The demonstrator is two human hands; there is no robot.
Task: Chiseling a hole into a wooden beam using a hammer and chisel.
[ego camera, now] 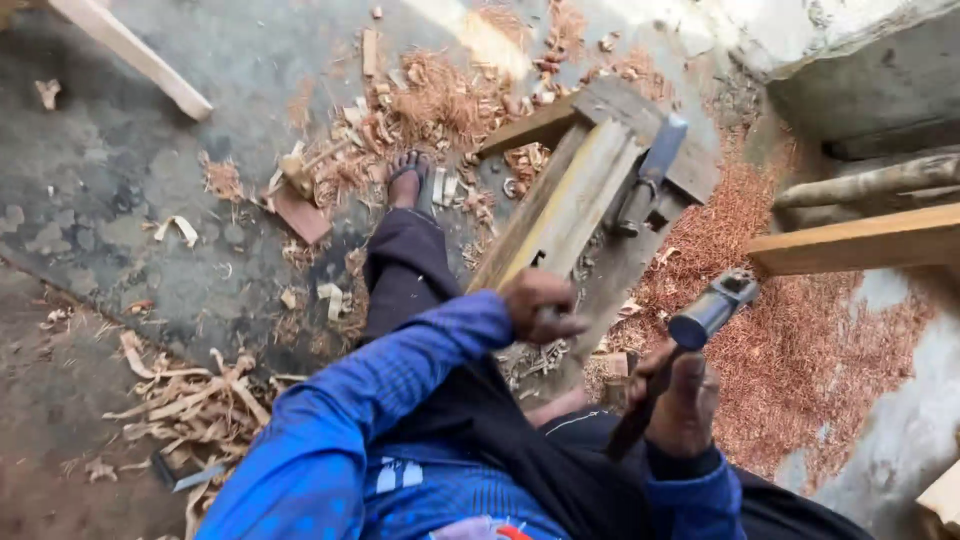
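Hammer [700, 318] in raised right hand [683, 400]

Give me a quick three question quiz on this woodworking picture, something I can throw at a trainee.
1. True or false: the right hand grips a hammer.
2. What does the left hand press on? A) the wooden plank B) a bucket C) a brick
3. What covers the ground at the right?

Key: 1 true. 2 A. 3 Reddish sawdust.
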